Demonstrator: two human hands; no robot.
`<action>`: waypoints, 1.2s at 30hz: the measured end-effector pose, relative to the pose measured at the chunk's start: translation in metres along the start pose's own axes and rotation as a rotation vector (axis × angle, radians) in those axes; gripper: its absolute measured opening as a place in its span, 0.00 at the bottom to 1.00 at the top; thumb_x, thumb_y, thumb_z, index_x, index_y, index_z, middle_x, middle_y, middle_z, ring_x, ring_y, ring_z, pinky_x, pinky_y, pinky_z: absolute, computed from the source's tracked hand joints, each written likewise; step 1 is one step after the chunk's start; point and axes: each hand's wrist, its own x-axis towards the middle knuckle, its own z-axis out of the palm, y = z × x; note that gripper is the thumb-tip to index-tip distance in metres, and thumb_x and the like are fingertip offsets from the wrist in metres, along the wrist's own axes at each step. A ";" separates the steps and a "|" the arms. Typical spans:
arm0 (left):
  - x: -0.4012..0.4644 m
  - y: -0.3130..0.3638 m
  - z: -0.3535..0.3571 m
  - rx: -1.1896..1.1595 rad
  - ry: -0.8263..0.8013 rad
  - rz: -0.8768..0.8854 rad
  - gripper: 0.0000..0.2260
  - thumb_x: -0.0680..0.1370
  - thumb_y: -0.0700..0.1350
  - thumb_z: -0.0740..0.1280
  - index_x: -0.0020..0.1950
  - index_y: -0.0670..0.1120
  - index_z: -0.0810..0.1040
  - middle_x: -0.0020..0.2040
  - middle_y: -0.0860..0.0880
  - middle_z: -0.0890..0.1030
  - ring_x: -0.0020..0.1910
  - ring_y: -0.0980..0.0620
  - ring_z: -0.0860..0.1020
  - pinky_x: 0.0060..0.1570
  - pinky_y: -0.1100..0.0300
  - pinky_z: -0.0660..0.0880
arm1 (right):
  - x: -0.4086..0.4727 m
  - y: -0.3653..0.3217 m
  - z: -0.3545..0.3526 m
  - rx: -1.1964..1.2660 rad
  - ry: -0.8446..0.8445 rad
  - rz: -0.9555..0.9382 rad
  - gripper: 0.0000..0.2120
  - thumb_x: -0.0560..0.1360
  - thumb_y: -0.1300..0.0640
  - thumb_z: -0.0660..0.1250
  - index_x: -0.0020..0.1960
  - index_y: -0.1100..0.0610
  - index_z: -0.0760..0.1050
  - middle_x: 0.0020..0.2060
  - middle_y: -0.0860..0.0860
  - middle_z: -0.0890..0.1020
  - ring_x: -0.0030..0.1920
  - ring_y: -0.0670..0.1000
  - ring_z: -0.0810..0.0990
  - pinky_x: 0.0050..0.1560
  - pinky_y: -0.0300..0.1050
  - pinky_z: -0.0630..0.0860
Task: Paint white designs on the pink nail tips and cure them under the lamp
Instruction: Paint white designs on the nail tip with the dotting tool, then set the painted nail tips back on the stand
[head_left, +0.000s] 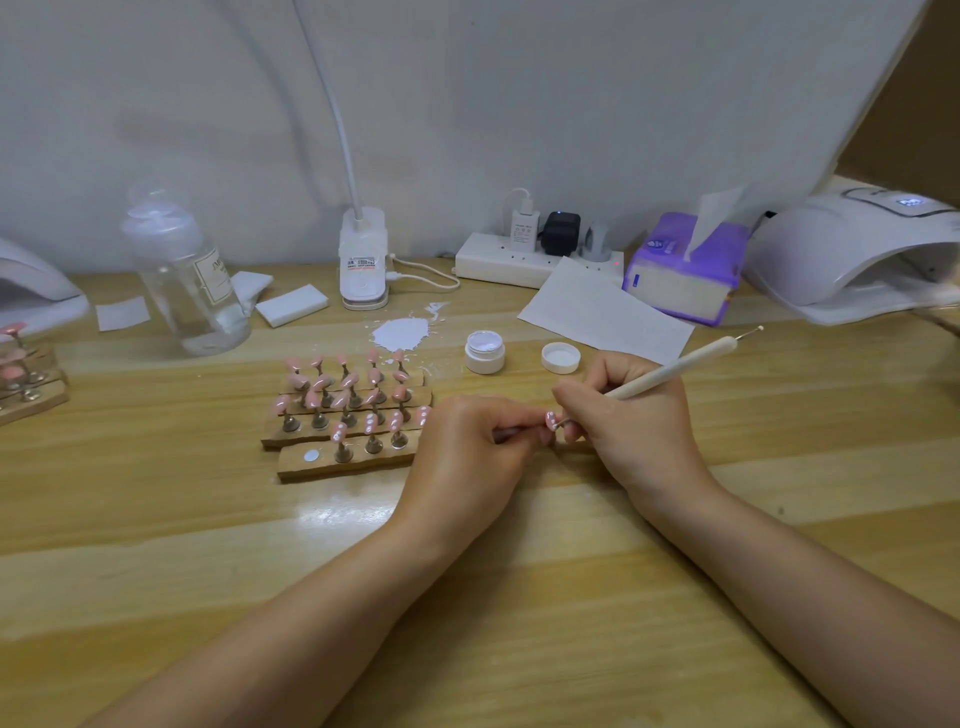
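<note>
My left hand pinches a small stand that carries one pink nail tip with white dots on it. My right hand grips a cream dotting pen, whose lower point meets that tip. Wooden holders to the left carry several pink nail tips; those in the front rows show white dots. An open white gel jar and its lid stand just beyond my hands. The white curing lamp sits at the far right.
A white paint smear marks the table. Behind stand a clear bottle, a desk lamp base, a power strip, a purple tissue pack and a paper sheet. A second lamp and more holders are at left.
</note>
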 end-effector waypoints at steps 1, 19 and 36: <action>0.000 0.000 0.000 -0.002 0.001 -0.001 0.07 0.72 0.34 0.70 0.43 0.44 0.85 0.35 0.56 0.81 0.34 0.69 0.76 0.39 0.73 0.72 | 0.000 0.000 0.000 0.003 0.000 0.001 0.16 0.66 0.74 0.62 0.24 0.61 0.64 0.16 0.50 0.72 0.19 0.43 0.74 0.23 0.31 0.68; -0.010 0.012 -0.002 -0.115 0.033 0.203 0.05 0.71 0.34 0.71 0.45 0.41 0.84 0.42 0.52 0.80 0.41 0.60 0.78 0.35 0.66 0.76 | 0.005 -0.003 -0.006 0.176 0.350 0.098 0.25 0.74 0.49 0.66 0.19 0.51 0.69 0.15 0.44 0.66 0.17 0.43 0.64 0.20 0.33 0.62; -0.041 -0.004 -0.126 0.174 0.279 0.155 0.06 0.70 0.43 0.68 0.46 0.48 0.81 0.42 0.50 0.81 0.38 0.54 0.79 0.33 0.56 0.75 | -0.005 0.000 0.001 -0.436 -0.178 -0.204 0.14 0.70 0.64 0.71 0.43 0.44 0.74 0.37 0.46 0.79 0.37 0.39 0.75 0.39 0.28 0.69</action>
